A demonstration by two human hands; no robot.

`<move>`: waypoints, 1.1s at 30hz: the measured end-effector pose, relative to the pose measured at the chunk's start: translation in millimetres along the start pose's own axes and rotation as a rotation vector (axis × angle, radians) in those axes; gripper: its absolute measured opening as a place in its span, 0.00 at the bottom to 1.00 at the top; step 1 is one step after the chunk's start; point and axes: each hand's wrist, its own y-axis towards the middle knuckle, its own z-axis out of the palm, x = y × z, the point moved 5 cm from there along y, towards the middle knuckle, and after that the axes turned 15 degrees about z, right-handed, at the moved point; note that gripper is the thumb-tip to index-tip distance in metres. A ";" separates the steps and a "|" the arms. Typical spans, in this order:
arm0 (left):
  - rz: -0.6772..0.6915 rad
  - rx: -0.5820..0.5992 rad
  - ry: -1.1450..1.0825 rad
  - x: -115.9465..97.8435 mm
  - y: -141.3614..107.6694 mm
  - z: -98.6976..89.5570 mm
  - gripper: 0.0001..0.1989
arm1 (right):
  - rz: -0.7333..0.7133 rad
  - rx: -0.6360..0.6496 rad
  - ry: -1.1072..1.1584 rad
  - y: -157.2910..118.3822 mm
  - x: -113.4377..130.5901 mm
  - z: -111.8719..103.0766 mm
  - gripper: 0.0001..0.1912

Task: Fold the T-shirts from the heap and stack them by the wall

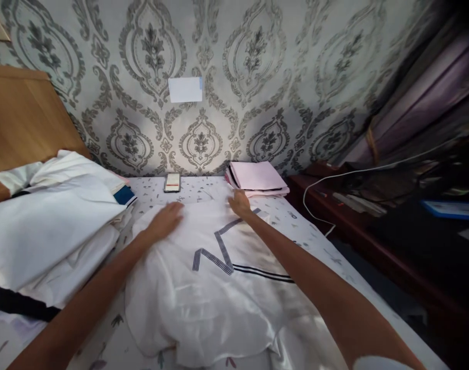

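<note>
A white garment (188, 303) with dark striped trim lies spread over the bed in front of me, its lower part shiny and loosely rumpled. My left hand (165, 222) rests on the garment's upper left edge, fingers stretched out and slightly blurred. At the upper right edge, my right hand (240, 203) is closed, with the fingers pinching the white cloth there. Just beyond that hand sits a folded pink stack of cloth (259, 176).
A large pile of white clothes (57, 226) occupies the bed's left side, against a wooden headboard (26, 113). A small box (172, 182) lies near the wall. On the right, a white cable (358, 170) hangs over a dark red cluttered table (373, 241).
</note>
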 end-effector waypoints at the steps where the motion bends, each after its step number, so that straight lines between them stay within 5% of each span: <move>1: 0.071 0.027 -0.077 -9.6 3.4 11.4 0.20 | 0.032 0.008 -0.020 6.7 -0.2 1.3 0.20; 3: 0.135 0.055 -0.185 -14.3 7.4 26.7 0.20 | 0.068 0.021 -0.057 15.1 0.4 6.1 0.18; 5: 0.075 0.034 -0.200 2.8 8.8 26.7 0.19 | 0.066 0.018 -0.081 17.6 1.3 11.1 0.16; 11: -0.290 -0.152 -0.088 87.9 -3.2 -27.5 0.19 | 0.017 -0.013 -0.090 9.0 -0.5 6.0 0.19; 15: -0.454 -0.250 -0.081 95.8 -36.0 -45.1 0.20 | -0.060 0.008 -0.073 -18.4 -3.1 -5.0 0.23; 18: -0.531 -0.301 -0.158 76.4 -82.0 -44.9 0.22 | -0.302 0.084 0.006 -83.6 4.0 -4.6 0.20; 24: -0.594 -0.370 -0.544 23.8 -170.4 -42.0 0.27 | -1.137 0.316 0.069 -313.3 40.4 -1.7 0.15; 26: -0.684 -0.404 -0.645 15.9 -182.9 -43.9 0.25 | -1.280 0.320 -0.035 -362.9 51.6 5.5 0.18; 29: -0.815 -0.453 -0.806 8.8 -183.7 -46.8 0.24 | -1.258 0.262 -0.176 -382.5 66.1 19.2 0.14; 33: -0.895 -0.407 -0.932 -1.6 -174.1 -45.6 0.20 | -1.185 0.280 -0.341 -369.3 74.5 30.9 0.14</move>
